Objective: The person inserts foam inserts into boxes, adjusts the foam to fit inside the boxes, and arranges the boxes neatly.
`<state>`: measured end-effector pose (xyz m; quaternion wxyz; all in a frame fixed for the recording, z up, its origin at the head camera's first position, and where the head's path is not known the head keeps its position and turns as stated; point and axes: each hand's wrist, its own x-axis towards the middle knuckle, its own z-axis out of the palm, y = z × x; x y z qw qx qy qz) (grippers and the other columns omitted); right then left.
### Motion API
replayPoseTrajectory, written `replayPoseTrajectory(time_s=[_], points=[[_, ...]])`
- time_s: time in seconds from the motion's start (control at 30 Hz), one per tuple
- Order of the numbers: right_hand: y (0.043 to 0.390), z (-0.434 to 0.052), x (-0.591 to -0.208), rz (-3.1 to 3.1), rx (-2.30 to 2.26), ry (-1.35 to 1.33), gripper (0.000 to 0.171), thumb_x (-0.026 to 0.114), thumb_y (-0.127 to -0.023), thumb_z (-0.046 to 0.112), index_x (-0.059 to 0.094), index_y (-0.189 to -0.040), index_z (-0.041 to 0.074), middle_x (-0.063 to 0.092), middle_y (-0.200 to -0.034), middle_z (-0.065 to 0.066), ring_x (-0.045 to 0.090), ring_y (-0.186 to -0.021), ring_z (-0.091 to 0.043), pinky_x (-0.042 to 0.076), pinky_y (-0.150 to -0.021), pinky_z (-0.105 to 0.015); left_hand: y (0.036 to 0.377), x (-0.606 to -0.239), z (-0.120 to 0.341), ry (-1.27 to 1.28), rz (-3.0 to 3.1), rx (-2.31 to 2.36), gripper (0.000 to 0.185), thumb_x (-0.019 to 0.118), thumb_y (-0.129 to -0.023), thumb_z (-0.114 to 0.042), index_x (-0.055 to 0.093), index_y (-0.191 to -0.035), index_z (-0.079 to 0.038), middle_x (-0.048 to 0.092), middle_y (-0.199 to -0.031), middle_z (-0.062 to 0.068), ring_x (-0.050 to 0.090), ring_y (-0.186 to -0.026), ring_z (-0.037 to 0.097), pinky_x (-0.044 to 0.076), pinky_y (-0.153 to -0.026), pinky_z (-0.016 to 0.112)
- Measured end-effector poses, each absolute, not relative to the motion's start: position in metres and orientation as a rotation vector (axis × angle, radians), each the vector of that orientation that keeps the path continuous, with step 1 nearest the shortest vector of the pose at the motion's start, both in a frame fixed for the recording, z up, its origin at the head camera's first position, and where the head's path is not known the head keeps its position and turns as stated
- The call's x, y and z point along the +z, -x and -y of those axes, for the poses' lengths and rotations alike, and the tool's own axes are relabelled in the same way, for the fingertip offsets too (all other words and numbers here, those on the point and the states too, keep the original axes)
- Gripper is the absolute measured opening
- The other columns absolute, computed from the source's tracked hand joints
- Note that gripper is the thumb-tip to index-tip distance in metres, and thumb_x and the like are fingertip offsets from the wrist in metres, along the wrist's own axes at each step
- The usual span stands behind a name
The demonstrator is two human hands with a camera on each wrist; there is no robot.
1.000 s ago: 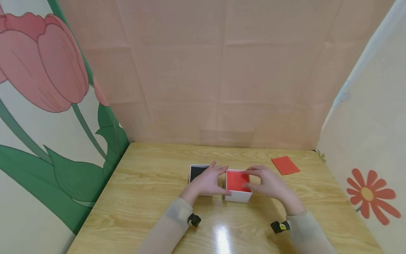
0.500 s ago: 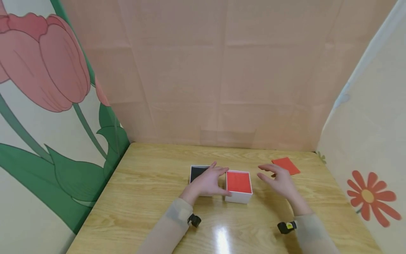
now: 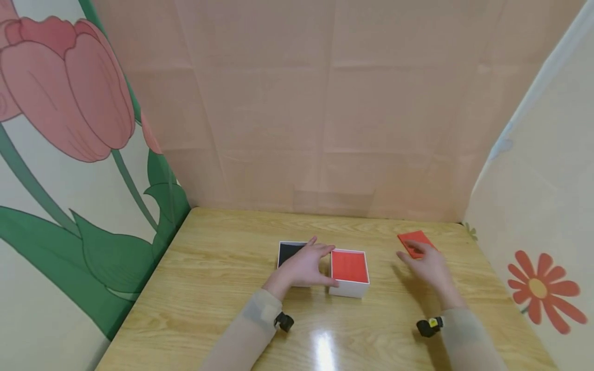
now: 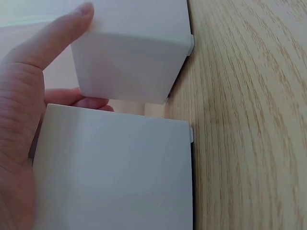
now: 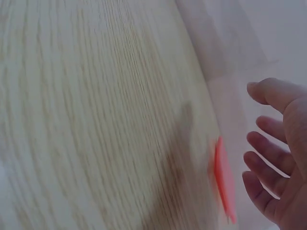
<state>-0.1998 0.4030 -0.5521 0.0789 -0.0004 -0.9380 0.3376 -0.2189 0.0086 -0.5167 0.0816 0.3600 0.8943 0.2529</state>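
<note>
Two white boxes stand side by side on the table. The right box [image 3: 349,290] has red folded cloth [image 3: 349,266] filling it up to near the rim. My left hand [image 3: 303,265] holds this box from its left side, thumb at the near corner and fingers at the far one; the left wrist view shows the thumb [image 4: 62,36] against its wall. The left box [image 3: 279,253], dark inside, is partly hidden under the same hand. My right hand [image 3: 429,265] hovers with parted fingers over a flat red square [image 3: 414,237], which looks like folded cloth and lies at the back right.
The wooden table [image 3: 223,257] ends at a plain pinkish backdrop [image 3: 278,129]. Flower-printed sheets [image 3: 533,180] rise along both sides. A black camera is strapped to each wrist.
My right hand has left the red cloth in the right box and moved right, over the red square. The left hand and both boxes have stayed in place.
</note>
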Motion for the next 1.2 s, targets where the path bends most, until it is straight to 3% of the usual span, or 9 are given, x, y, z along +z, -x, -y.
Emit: replayPoseTrajectory(time_s=[0.13,0.53,0.77,1.2], points=[[0.202,-0.41,-0.552,2.851,0.975,0.116,0.078,0.069,-0.102,0.053,0.052,-0.154,-0.003,0.051,-0.152,-0.035,0.047,-0.136,-0.059,0.044,-0.103,-0.075,0.218,-0.515,-0.005,-1.067,-2.667,0.768,0.101,0.086,-0.085,-0.061,0.045,-0.164,-0.014,0.046,-0.165,-0.003,0.012,-0.164,0.029,0.022,-0.131,0.045],[0.213,-0.431,-0.562,2.867,0.823,0.242,0.1,0.078,-0.094,0.056,0.042,-0.152,-0.017,0.044,-0.148,-0.045,0.044,-0.131,-0.063,0.041,-0.106,-0.076,0.218,-0.515,-0.003,-1.074,-2.666,0.751,0.102,0.085,-0.085,-0.063,0.044,-0.165,-0.015,0.046,-0.166,-0.004,0.012,-0.164,0.027,0.02,-0.131,0.044],[0.222,-0.438,-0.566,2.907,0.738,0.348,0.114,0.075,-0.092,0.065,0.035,-0.152,-0.022,0.034,-0.149,-0.049,0.033,-0.129,-0.068,0.038,-0.103,-0.079,0.219,-0.516,-0.002,-1.069,-2.668,0.74,0.103,0.085,-0.085,-0.064,0.044,-0.165,-0.016,0.045,-0.166,-0.004,0.011,-0.165,0.026,0.019,-0.131,0.043],[0.232,-0.441,-0.565,2.993,0.684,0.444,0.124,0.069,-0.088,0.079,0.036,-0.149,-0.024,0.04,-0.141,-0.048,0.042,-0.115,-0.062,0.043,-0.089,-0.074,0.219,-0.516,-0.002,-1.062,-2.672,0.745,0.103,0.085,-0.084,-0.065,0.044,-0.165,-0.016,0.045,-0.166,-0.005,0.011,-0.165,0.025,0.019,-0.131,0.043]])
